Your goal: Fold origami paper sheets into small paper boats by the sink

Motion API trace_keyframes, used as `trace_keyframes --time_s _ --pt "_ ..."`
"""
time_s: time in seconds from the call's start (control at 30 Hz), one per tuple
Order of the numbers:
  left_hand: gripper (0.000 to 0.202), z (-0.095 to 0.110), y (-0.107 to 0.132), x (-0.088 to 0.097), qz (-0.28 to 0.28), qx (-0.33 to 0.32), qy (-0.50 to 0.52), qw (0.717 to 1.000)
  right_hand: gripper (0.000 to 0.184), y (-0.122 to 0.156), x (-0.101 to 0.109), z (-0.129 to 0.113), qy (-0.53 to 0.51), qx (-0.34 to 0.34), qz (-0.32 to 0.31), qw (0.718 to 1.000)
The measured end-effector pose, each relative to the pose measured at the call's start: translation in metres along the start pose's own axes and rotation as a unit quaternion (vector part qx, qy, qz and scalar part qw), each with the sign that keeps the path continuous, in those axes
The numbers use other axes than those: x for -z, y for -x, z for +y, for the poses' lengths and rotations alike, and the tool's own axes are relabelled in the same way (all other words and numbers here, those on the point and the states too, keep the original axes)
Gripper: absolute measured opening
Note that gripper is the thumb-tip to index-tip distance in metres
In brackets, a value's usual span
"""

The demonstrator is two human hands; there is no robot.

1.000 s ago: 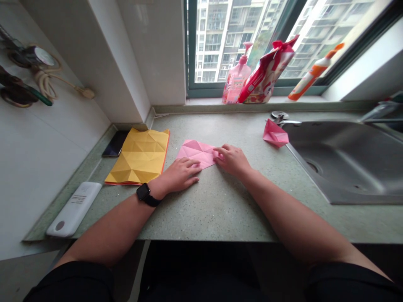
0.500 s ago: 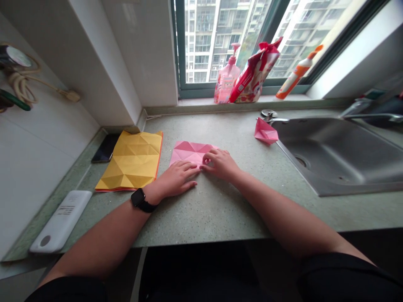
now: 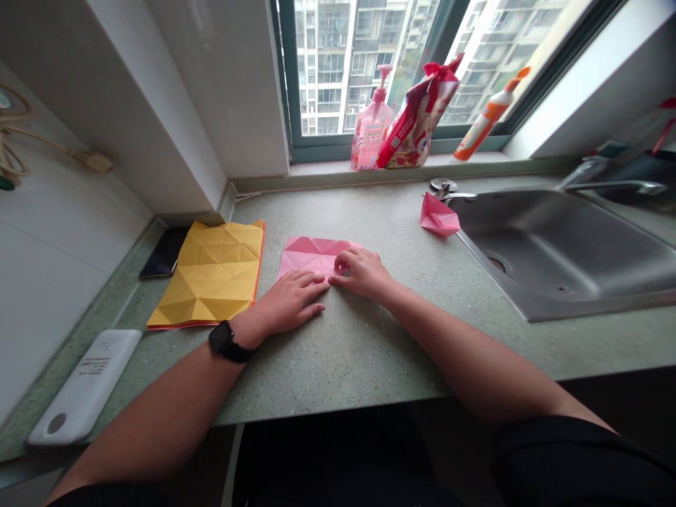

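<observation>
A creased pink origami sheet (image 3: pixel 309 255) lies flat on the speckled green countertop (image 3: pixel 338 359), its folds forming triangles. My right hand (image 3: pixel 363 274) sits on its lower right part, fingers curled and pinching the paper near the edge. My left hand (image 3: pixel 291 301) rests flat with its fingertips along the sheet's lower edge. A black smartwatch (image 3: pixel 222 339) circles my left wrist. To the left lies a larger creased yellow sheet (image 3: pixel 205 276) with an orange-red underside. A small folded pink paper piece (image 3: pixel 439 216) stands by the sink's rim.
A steel sink (image 3: pixel 560 257) with a tap (image 3: pixel 612 184) fills the right side. A dark phone (image 3: pixel 165 252) and a white power bank (image 3: pixel 84 387) lie at the left. A pink pump bottle (image 3: pixel 372 120), a red-and-white pouch (image 3: pixel 417 116) and an orange-capped bottle (image 3: pixel 489 116) stand on the windowsill.
The pink sheet has turned from a diagonal position to a squarer one. My hands have come closer together, and my right fingers have curled onto it. The whole view has shifted slightly.
</observation>
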State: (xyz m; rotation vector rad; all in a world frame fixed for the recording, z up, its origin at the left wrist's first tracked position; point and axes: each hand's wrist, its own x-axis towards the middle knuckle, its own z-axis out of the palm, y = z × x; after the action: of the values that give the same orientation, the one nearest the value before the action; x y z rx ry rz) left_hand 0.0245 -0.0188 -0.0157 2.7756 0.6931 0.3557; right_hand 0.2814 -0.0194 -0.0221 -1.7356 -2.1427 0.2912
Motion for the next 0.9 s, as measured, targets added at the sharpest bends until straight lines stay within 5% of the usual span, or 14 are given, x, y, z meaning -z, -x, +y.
trace_keyframes --time_s 0.23,0.67,0.9 --pt "0.042 0.001 0.000 0.002 -0.003 0.010 0.000 1.000 0.019 -0.007 0.009 0.019 -0.022 0.008 -0.013 1.000" --pt "0.042 0.000 0.000 0.001 -0.002 0.006 0.021 1.000 0.022 -0.021 0.020 0.074 0.021 -0.140 0.039 0.989" --pt "0.052 0.008 -0.005 -0.003 0.005 0.032 0.009 0.999 0.016 -0.014 0.031 0.068 -0.041 -0.059 0.152 0.986"
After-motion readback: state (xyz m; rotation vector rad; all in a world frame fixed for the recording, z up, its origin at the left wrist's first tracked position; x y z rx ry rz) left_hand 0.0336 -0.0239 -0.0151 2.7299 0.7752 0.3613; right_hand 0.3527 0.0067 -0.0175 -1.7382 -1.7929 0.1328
